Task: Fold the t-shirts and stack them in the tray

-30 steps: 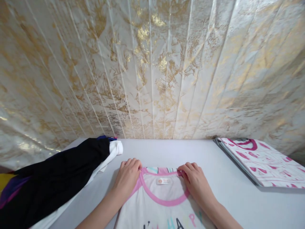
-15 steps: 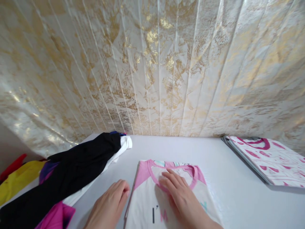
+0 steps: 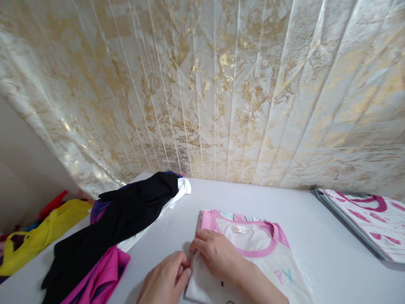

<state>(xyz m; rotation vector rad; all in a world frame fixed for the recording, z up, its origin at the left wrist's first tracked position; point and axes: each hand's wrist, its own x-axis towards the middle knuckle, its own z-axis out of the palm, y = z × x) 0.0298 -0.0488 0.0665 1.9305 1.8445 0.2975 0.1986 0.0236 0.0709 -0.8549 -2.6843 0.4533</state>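
Head view: curled right hand [image 3: 217, 253] is lying over raglan T-shirt [image 3: 270, 264], curled left hand [image 3: 166, 276] at its left edge; grip unclear.

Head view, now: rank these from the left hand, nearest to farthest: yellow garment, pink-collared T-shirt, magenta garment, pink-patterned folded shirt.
From the left hand:
1. Pink-collared T-shirt: right at the fingertips, on their right.
2. Magenta garment: just to the left.
3. Yellow garment: far left.
4. Pink-patterned folded shirt: far right, beyond the T-shirt.
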